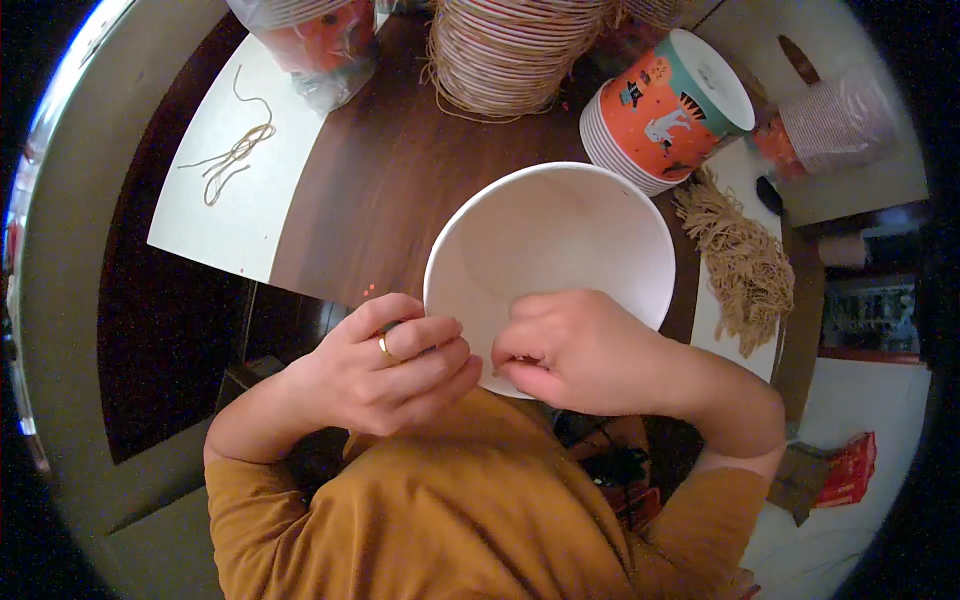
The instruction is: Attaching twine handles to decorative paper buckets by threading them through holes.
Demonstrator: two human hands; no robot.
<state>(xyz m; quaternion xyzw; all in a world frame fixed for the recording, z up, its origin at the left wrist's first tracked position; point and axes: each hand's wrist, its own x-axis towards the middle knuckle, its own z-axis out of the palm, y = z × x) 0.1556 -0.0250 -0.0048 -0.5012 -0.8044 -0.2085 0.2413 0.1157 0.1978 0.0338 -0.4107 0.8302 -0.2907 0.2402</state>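
A large white-lined paper bucket (635, 225) lies tilted in front of my body, its round mouth facing up toward me. My left hand (405, 365), with a gold ring on one finger, curls over the bucket's near-left rim with its fingers closed. Over the near-right part of the mouth, my right hand (570, 350) is closed in a pinch, thumb against bent fingers. Whatever lies between those fingertips is hidden or too small to name. The two hands are close together but apart.
Stacked orange and green printed buckets (660, 115) lie at the back right, beside a bundle of tan cords (745, 265). A tall stack with cord handles (510, 60) stands behind. Loose cord (240, 150) rests at left, near a plastic-wrapped stack (325, 45). The brown tabletop (345, 190) has pale ends.
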